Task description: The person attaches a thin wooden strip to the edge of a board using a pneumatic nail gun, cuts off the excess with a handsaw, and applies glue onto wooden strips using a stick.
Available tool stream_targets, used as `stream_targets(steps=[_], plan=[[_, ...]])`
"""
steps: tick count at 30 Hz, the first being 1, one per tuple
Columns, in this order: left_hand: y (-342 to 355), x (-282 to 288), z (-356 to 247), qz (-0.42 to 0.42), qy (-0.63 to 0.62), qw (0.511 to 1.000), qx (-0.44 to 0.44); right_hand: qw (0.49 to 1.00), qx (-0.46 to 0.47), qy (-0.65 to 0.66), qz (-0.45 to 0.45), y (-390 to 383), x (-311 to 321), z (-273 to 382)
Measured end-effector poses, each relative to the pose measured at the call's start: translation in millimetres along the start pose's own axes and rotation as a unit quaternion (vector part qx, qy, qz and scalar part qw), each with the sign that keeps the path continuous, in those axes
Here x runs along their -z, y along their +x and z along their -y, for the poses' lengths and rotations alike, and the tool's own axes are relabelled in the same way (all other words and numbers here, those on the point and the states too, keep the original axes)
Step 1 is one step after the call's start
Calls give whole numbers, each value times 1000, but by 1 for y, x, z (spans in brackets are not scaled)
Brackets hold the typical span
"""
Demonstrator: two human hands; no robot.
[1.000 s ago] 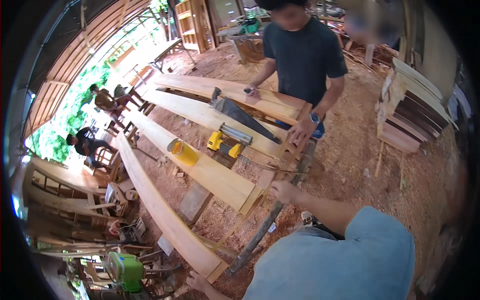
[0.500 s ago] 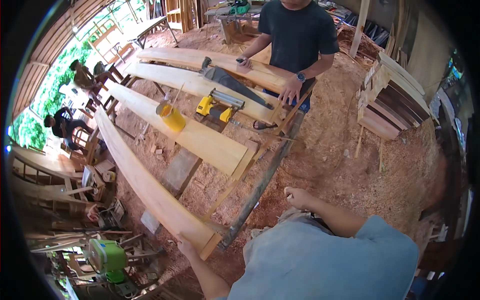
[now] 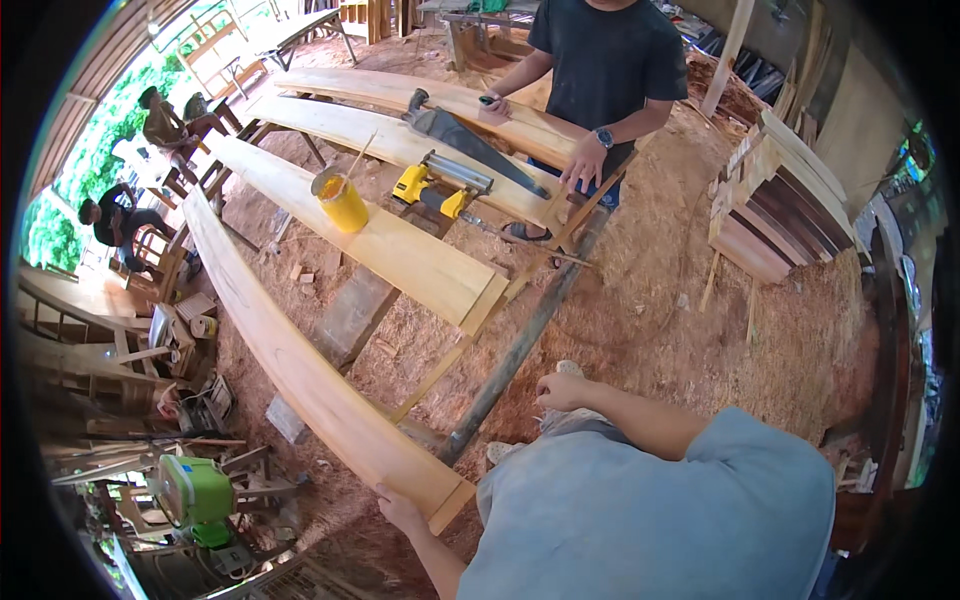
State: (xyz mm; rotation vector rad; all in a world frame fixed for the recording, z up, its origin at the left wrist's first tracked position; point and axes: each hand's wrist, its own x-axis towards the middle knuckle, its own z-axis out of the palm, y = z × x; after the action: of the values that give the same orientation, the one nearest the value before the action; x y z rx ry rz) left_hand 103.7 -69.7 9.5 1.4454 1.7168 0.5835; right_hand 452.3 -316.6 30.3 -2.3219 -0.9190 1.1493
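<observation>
leftmost plank (image 3: 308, 375) shifted nearer, long axis pointing forward-left

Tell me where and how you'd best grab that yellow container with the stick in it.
Probably by its outer wall: wrap a hand around the yellow container below the rim, coming from the person's near side. It looks roughly cylindrical and bare there, while the stick pokes out of the open top. Keep it level, since orange-yellow contents show inside.
</observation>
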Motion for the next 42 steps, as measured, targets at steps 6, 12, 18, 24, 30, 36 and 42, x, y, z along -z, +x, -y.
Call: stream_targets(steps=[6, 12, 18, 24, 30, 36, 42], plan=[[-29, 4, 0, -13, 59, 998, 30, 998, 33, -52, 25, 22, 32, -3], [-37, -12, 19, -56, 23, 998, 8, 985, 87, -121, 90, 41, 51, 3], [-85, -49, -26, -97, 118, 987, 53, 987, 150, -19, 51, 48, 19, 12], [-63, -67, 15, -116, 205, 971, -28, 943, 172, -145, 245, 39, 8, 57], [-69, -76, 30, -104, 276, 953, -69, 961, 106, -130, 220, 31, 23, 53], [-80, -75, -3, -122, 139, 980, 66, 968, 62, -177, 167, 49, 33, -37], [-76, -84, -3, -132, 170, 973, 81, 948, 49, -245, 199, 43, 22, -86]])
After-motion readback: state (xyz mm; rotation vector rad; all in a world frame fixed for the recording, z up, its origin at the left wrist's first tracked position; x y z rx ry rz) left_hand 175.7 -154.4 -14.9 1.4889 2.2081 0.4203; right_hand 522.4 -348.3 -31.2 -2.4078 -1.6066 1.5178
